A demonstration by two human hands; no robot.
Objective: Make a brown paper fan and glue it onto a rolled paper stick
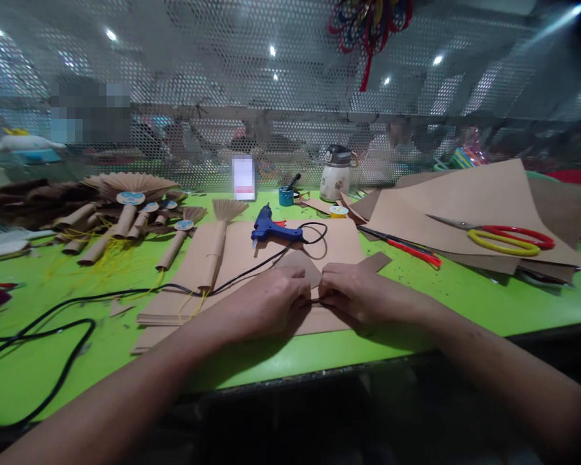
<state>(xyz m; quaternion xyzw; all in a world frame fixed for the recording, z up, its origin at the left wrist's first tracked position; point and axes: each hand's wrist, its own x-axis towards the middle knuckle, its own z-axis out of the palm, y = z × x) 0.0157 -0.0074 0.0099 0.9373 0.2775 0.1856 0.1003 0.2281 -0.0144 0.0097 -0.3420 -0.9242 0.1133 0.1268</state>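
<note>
My left hand [271, 300] and my right hand [351, 294] meet at the middle of the green table [465, 297], both with fingers pinched on a folded piece of brown paper [303, 263] that lies on a flat stack of brown sheets [242, 258]. The fold rises as a small flap just behind my fingertips. A blue glue gun [271, 228] rests on the sheets right behind the hands, its black cord [126, 294] trailing left across the table.
Finished paper fans with rolled handles [126, 213] lie at the left. Large brown sheets [489, 213] with red and yellow scissors [508, 237] sit at the right, a thin red and black tool [407, 248] beside them. A white jug [337, 173], a small blue pot [286, 195] and a mesh screen stand behind.
</note>
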